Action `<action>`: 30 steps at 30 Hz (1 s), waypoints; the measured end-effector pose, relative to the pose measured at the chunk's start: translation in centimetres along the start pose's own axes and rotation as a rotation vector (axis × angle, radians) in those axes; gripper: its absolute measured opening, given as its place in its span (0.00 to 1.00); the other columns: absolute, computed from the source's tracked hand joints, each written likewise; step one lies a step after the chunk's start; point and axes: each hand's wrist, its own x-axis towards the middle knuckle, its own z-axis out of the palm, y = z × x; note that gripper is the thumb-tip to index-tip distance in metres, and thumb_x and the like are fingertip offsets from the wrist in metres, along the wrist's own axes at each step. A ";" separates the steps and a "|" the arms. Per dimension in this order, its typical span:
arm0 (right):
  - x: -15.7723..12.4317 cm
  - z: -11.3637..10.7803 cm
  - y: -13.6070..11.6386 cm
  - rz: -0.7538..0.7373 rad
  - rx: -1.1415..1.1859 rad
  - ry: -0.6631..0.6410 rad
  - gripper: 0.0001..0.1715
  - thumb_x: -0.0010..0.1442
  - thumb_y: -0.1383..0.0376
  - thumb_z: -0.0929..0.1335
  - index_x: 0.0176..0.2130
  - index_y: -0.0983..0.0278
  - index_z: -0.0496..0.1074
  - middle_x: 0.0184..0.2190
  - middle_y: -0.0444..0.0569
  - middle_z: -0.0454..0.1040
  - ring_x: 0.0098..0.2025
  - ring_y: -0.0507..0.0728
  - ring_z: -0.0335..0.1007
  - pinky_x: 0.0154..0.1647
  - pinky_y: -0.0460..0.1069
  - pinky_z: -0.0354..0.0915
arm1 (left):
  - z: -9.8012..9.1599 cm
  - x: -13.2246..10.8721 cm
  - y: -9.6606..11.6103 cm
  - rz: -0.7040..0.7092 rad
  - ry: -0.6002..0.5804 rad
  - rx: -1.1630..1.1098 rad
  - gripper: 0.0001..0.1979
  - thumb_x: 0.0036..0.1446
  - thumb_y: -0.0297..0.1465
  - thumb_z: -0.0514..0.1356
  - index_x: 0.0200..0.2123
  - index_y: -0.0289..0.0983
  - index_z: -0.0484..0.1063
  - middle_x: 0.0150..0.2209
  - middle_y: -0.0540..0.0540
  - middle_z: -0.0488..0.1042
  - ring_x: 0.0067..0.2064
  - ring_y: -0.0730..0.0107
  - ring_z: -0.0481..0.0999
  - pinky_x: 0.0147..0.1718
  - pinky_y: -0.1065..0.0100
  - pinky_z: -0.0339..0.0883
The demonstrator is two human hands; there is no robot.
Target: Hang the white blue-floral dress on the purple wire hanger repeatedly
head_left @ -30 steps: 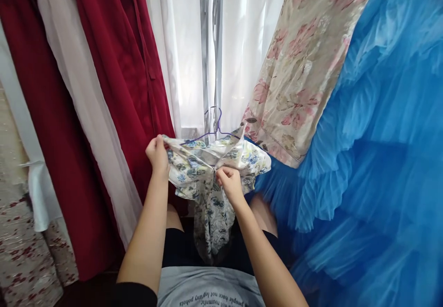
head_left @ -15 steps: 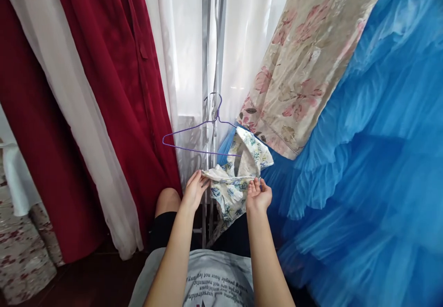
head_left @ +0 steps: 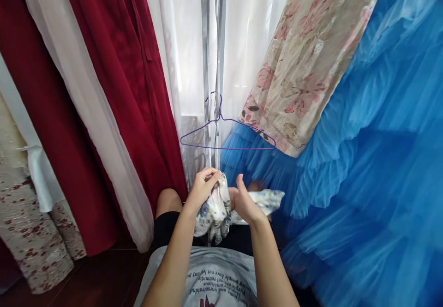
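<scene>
A white garment with blue and yellow flowers (head_left: pixel 213 209) is bunched above my lap, below the hanger. My left hand (head_left: pixel 201 188) is closed in a pinch on its upper edge. Thumb raised and spread away from the fingers, my right hand (head_left: pixel 245 204) is against the cloth's right side; its fingertips are partly hidden. One blurred end of the garment sticks out to the right behind that wrist. Just above both hands, a purple wire hanger (head_left: pixel 228 148) hangs bare at the grey metal stand.
Dark red cloth (head_left: pixel 114 67) and a pale sheer strip hang on the left. A beige floral garment (head_left: pixel 301 76) and a ruffled blue tulle dress (head_left: pixel 380 182) hang on the right. The grey metal pole (head_left: pixel 205 30) stands before a white curtain (head_left: pixel 249 34).
The floral garment has come off the hanger and dropped toward my lap, now bunched. The hanger has swung right and levelled. My right hand has turned thumb up.
</scene>
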 end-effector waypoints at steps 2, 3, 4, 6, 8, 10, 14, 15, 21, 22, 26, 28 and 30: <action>-0.4 -0.3 -0.7 0.053 0.152 -0.146 0.47 0.54 0.27 0.61 0.38 0.66 0.78 0.28 0.54 0.79 0.38 0.64 0.77 0.38 0.54 0.71 | -0.4 0.0 -0.7 -0.123 -0.197 -0.154 0.26 0.63 0.55 0.56 0.41 0.37 0.77 0.36 0.45 0.75 0.39 0.64 0.73 0.41 0.67 0.65; -0.7 -0.5 -1.1 0.068 0.221 -0.208 0.44 0.53 0.29 0.66 0.38 0.66 0.77 0.29 0.54 0.79 0.38 0.64 0.77 0.39 0.54 0.71 | -0.7 -0.2 -1.0 -0.189 -0.322 -0.235 0.31 0.63 0.58 0.50 0.43 0.38 0.77 0.36 0.45 0.75 0.38 0.64 0.73 0.41 0.65 0.66; -0.9 -0.8 -1.5 0.063 0.266 -0.241 0.39 0.51 0.33 0.70 0.38 0.66 0.77 0.30 0.54 0.79 0.37 0.63 0.77 0.39 0.53 0.70 | -1.0 -0.5 -1.3 -0.246 -0.437 -0.287 0.35 0.63 0.61 0.46 0.43 0.37 0.76 0.34 0.45 0.75 0.37 0.63 0.73 0.41 0.64 0.67; -1.4 -1.6 -2.3 0.048 0.295 -0.273 0.31 0.47 0.44 0.78 0.37 0.66 0.77 0.29 0.52 0.79 0.34 0.60 0.76 0.38 0.51 0.70 | -1.8 -1.2 -1.8 -0.292 -0.594 -0.242 0.37 0.61 0.63 0.47 0.35 0.35 0.76 0.29 0.46 0.74 0.33 0.65 0.72 0.38 0.64 0.66; -1.7 -2.5 -3.2 0.062 0.274 -0.291 0.27 0.45 0.51 0.81 0.36 0.67 0.77 0.27 0.50 0.77 0.29 0.57 0.74 0.33 0.48 0.69 | -2.7 -2.2 -2.0 -0.265 -0.692 -0.098 0.34 0.60 0.61 0.54 0.24 0.34 0.72 0.22 0.47 0.69 0.27 0.69 0.68 0.32 0.67 0.64; -1.7 -3.3 -4.4 0.089 0.248 -0.315 0.25 0.44 0.55 0.81 0.35 0.67 0.76 0.25 0.47 0.75 0.26 0.53 0.71 0.30 0.46 0.67 | -3.5 -3.3 -1.5 -0.241 -0.798 -0.014 0.30 0.59 0.56 0.60 0.23 0.34 0.70 0.22 0.48 0.68 0.25 0.72 0.67 0.29 0.68 0.63; -1.0 -3.1 -7.4 0.110 0.180 -0.435 0.20 0.47 0.60 0.81 0.34 0.67 0.74 0.25 0.44 0.73 0.23 0.50 0.68 0.26 0.44 0.66 | -3.5 -4.9 1.3 -0.115 -0.632 0.108 0.22 0.55 0.43 0.70 0.47 0.38 0.69 0.42 0.45 0.74 0.35 0.70 0.73 0.37 0.68 0.69; -0.7 -2.6 -8.0 0.119 0.149 -0.462 0.18 0.49 0.61 0.81 0.34 0.68 0.75 0.25 0.44 0.73 0.23 0.49 0.68 0.26 0.43 0.66 | -3.3 -5.0 2.2 -0.053 -0.526 0.167 0.26 0.54 0.41 0.71 0.52 0.40 0.66 0.46 0.44 0.73 0.39 0.68 0.74 0.42 0.66 0.69; -0.8 -1.0 -10.0 0.201 -0.025 -0.506 0.18 0.55 0.59 0.78 0.38 0.68 0.75 0.30 0.46 0.76 0.30 0.51 0.72 0.33 0.45 0.70 | -2.7 -4.6 4.2 -0.045 -0.670 0.157 0.18 0.57 0.43 0.67 0.45 0.36 0.75 0.39 0.44 0.76 0.41 0.63 0.74 0.45 0.63 0.69; -1.0 -1.2 -10.2 0.201 -0.061 -0.526 0.18 0.56 0.58 0.78 0.39 0.68 0.75 0.31 0.46 0.76 0.31 0.51 0.72 0.35 0.45 0.70 | -2.8 -4.7 4.1 -0.102 -0.703 0.110 0.19 0.56 0.45 0.66 0.39 0.34 0.76 0.34 0.46 0.75 0.35 0.66 0.73 0.38 0.66 0.68; -2.4 -2.5 -11.7 0.200 -0.269 -0.655 0.17 0.57 0.58 0.77 0.40 0.68 0.75 0.31 0.43 0.74 0.31 0.50 0.68 0.33 0.44 0.67 | -4.3 -4.7 3.5 -0.058 -0.655 0.260 0.22 0.54 0.50 0.66 0.30 0.35 0.70 0.26 0.50 0.69 0.29 0.71 0.67 0.28 0.70 0.60; -2.9 -2.8 -12.7 0.223 -0.384 -0.677 0.19 0.58 0.59 0.76 0.44 0.67 0.75 0.33 0.44 0.75 0.32 0.50 0.68 0.32 0.44 0.67 | -5.6 -4.1 3.0 0.103 -0.680 0.560 0.19 0.57 0.47 0.65 0.30 0.36 0.72 0.28 0.50 0.72 0.30 0.70 0.69 0.36 0.68 0.62; -3.2 -3.0 -13.7 0.222 -0.486 -0.677 0.22 0.59 0.59 0.75 0.50 0.66 0.75 0.38 0.47 0.77 0.36 0.53 0.71 0.37 0.45 0.69 | -7.5 -2.9 2.3 0.223 -0.746 0.836 0.15 0.58 0.45 0.64 0.29 0.38 0.75 0.28 0.49 0.75 0.31 0.69 0.71 0.45 0.64 0.62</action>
